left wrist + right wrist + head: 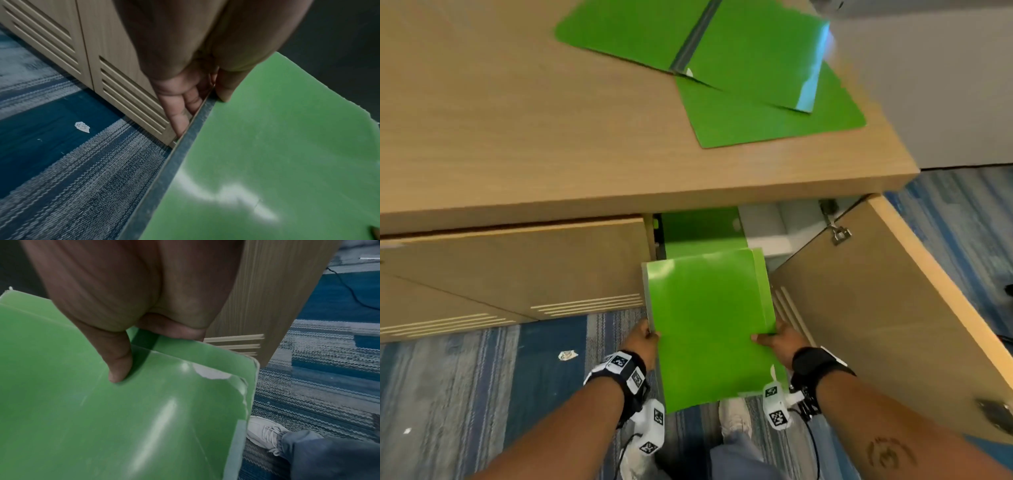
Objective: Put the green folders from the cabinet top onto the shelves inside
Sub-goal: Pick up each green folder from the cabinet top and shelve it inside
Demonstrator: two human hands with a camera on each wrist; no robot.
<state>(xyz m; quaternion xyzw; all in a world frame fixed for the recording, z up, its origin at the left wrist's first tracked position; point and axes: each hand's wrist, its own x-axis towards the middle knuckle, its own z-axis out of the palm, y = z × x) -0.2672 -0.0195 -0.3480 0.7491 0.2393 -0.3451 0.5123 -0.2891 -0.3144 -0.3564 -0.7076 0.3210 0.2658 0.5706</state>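
A glossy green folder (710,318) hangs in front of the open cabinet compartment, held at both side edges. My left hand (645,337) pinches its dark spine edge (191,141), thumb on top and fingers underneath. My right hand (779,339) grips the opposite edge, thumb (118,363) pressed on the green cover (102,418). Inside the cabinet, another green folder (702,228) lies on a shelf. On the cabinet top (517,120) lie an opened green folder (688,37) and a second green folder (774,120) partly beneath it.
The right cabinet door (876,325) stands swung open beside my right arm. The left door (510,267) with slatted grooves is closed. Blue striped carpet (482,383) carries a white paper scrap (567,355). My shoe (736,416) is below the folder.
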